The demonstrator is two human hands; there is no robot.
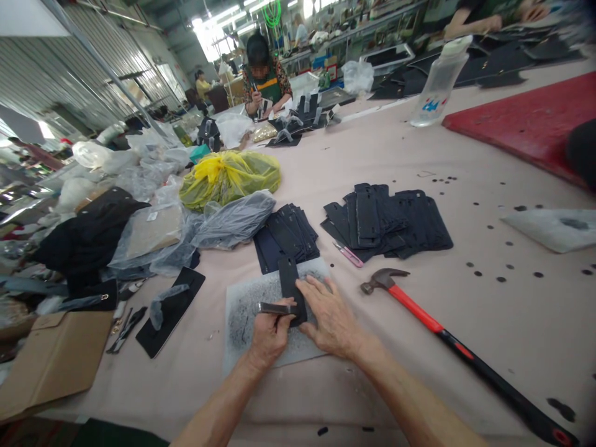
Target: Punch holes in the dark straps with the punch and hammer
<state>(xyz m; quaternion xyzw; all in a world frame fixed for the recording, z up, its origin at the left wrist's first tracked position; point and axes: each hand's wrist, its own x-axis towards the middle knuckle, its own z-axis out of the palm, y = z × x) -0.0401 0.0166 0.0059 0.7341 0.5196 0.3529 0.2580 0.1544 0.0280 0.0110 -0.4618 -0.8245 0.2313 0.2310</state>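
My left hand (pixel 270 335) is closed round a short metal tool (pixel 274 308), whose end meets a narrow dark strip (pixel 289 276). With fingers spread, my right hand (pixel 330 313) lies flat along the right edge of that strip, on the speckled pale board (pixel 246 292). Behind the board are a fanned pile of dark pieces (pixel 291 233) and, farther right, a larger pile of dark pieces (pixel 395 220). Pink snips (pixel 348 254) lie by the larger pile. A claw hammer (pixel 433 323) with a red and black handle rests to the right of my right hand.
A yellow bag (pixel 230 177), a grey plastic bag (pixel 233 220) and a cardboard box (pixel 60 360) stand on the left. Back right are a clear bottle (pixel 440 84) and a red board (pixel 531 121). Across the table sits a person (pixel 265 77).
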